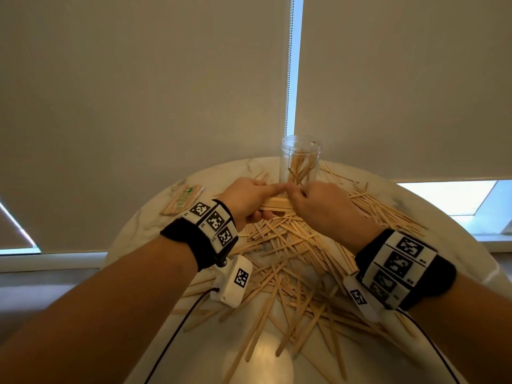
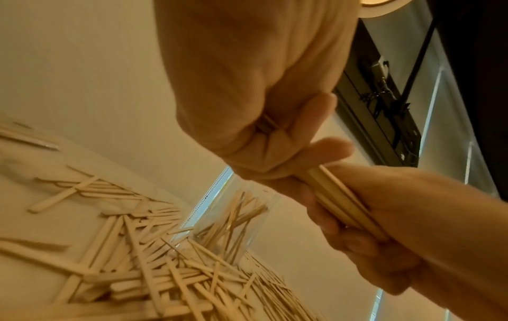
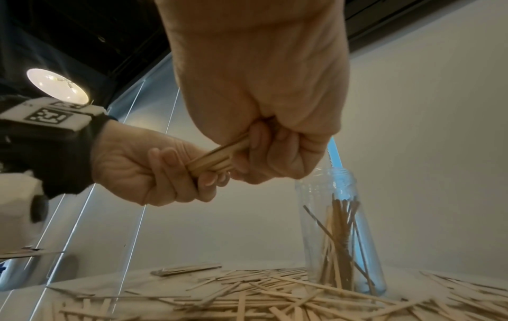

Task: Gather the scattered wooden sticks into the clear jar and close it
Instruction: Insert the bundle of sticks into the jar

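Head view, centre of frame: left hand (image 1: 249,199) and right hand (image 1: 318,206) meeting over a bundle of sticks (image 1: 274,204), held level above the pile. Left hand curled round one end of the bundle; right hand curled round the other end, fingertips of both touching at the top. Confirmed from the left wrist view: bundle (image 2: 338,199) clamped in curled fingers (image 2: 324,208) of the other hand, own palm (image 2: 247,86) filling the upper centre. Confirmed from the right wrist view: bundle (image 3: 217,158) gripped from both sides.

Clear jar (image 1: 300,162) upright, just behind the hands, upper centre of the desk (image 1: 144,225). Mouth open, no lid on it. Several sticks standing slanted inside. In the right wrist view, jar (image 3: 338,234) at lower right, directly below the fist.

Scattered sticks (image 1: 291,267) covering most of the desk from centre to lower edge, crossed and overlapping; denser fan toward the right, touching the jar's base. Loose sticks packed round the jar on near side and right.

Left of the hands, upper left of the desk: a flat packet of sticks with a green label (image 1: 184,199), apart from the main pile.

Wristbands with black-and-white markers (image 1: 213,220) on both wrists; white camera boxes and black cables (image 1: 177,331) hanging over the pile, lower centre. Roller blinds (image 1: 138,92) with a bead chain (image 1: 289,65) behind the desk.
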Demonstrator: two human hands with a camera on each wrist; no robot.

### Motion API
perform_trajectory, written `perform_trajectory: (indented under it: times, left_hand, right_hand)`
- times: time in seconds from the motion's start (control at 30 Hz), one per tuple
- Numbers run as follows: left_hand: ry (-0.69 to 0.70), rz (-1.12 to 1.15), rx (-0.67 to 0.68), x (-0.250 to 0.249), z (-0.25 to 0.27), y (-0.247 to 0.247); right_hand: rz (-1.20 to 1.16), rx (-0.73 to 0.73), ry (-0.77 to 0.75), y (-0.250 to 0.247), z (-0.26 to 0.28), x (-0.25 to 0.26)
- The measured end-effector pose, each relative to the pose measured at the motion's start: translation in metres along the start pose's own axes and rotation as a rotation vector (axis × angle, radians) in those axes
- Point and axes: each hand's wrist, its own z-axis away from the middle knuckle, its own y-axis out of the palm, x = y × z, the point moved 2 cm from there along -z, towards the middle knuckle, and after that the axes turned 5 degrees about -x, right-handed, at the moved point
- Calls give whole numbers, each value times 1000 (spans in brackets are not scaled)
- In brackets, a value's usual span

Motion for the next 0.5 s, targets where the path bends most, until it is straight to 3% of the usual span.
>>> perform_trajectory:
  times: [0.13, 0.23, 0.33, 0.43, 0.5]
  left_hand:
    - [-26, 102, -71, 4, -8, -10]
    - [1, 141, -101, 1, -7, -7]
    - [216, 94, -157, -7, 1, 0]
    - [489, -224, -251, -13, 5, 1]
    - [560, -403, -302, -15, 0, 0]
  right_hand:
    - [111, -134, -183, -1, 2, 8]
    - [208, -201, -205, 0, 1, 13]
    - [196, -198, -87, -5, -7, 11]
    - [251, -123, -59, -9, -14, 5]
    - [124, -110, 24, -12, -17, 2]
